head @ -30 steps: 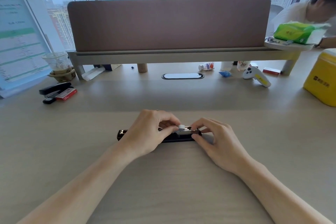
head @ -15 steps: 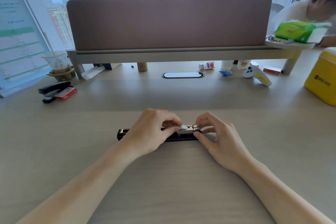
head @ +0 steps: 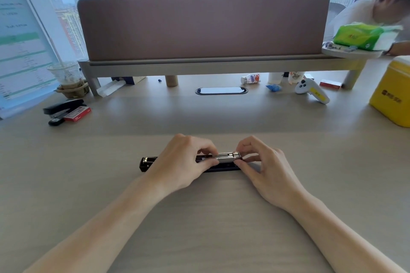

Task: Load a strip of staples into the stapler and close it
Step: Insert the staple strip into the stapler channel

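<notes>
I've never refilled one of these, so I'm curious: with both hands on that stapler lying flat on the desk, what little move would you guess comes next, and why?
Probably seating the strip: the stapler lies opened out flat, the left hand pinning its middle while the right hand pinches the silver metal channel. Whether staples are in already is too small to tell.

The stapler (head: pixel 190 163) is black and long-bodied. It lies flat on the desk with its long axis running from 9 o'clock to 3 o'clock, positioned at centre frame. Its 9 o'clock end is exposed and shows a dark housing with a small metallic insert. At the 3 o'clock half, the silver metal magazine (head: pixel 228 156) sits on top of the black base, open to view from above. Whether a staple strip is seated in the magazine cannot be determined.
</notes>
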### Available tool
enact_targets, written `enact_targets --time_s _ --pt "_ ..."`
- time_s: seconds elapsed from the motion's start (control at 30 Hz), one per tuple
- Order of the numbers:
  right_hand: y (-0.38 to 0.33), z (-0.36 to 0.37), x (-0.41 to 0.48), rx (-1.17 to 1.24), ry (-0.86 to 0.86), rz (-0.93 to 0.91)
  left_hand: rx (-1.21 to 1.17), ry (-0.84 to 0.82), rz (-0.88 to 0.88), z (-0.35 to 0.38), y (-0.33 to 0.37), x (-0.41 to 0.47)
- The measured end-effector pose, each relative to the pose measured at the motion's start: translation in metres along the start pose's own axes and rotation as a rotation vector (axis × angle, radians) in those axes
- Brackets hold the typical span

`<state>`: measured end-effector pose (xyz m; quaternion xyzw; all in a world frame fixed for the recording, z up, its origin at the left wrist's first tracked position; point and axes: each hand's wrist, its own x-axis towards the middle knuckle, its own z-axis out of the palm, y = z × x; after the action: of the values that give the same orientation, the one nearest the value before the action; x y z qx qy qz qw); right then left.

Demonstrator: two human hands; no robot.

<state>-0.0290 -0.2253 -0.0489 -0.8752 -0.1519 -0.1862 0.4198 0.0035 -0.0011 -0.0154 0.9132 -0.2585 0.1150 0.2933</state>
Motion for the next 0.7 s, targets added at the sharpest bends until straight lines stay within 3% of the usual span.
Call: enact_targets --time_s 0.57,0.7 --pt "-0.001 -0.001 0.000 0.018 -0.006 0.032 0.053 -0.001 -0.020 0.003 -0.003 -0.002" --pt "-0.002 -0.001 0.000 0.041 -0.001 0.052 0.045 -0.178 -0.083 -0.032 -0.024 -0.006"
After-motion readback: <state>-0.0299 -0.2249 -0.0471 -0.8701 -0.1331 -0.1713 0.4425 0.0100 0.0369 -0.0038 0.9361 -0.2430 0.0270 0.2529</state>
